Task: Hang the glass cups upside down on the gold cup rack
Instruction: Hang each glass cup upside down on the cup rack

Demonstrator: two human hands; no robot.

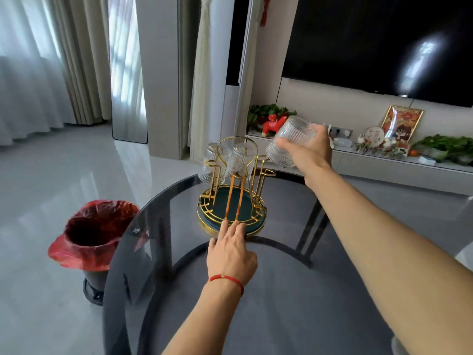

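The gold cup rack point(258, 175) stands on a round green tray with a gold rim point(231, 228) at the far side of the table. Two ribbed glass cups hang upside down on its prongs, one at the left point(211, 162) and one in the middle point(239, 157). My right hand point(308, 152) holds a third ribbed glass cup point(294, 131) tilted above the rack's right side. Another cup point(277, 157) shows just under that hand, partly hidden. My left hand point(230, 249) lies flat on the table, with its fingertips touching the tray's near rim.
The round dark glass table point(256, 303) fills the foreground. A bin with a red liner point(94, 234) stands on the floor at the left. Behind are a low TV shelf point(384, 162) with plants and ornaments, a dark screen and curtains.
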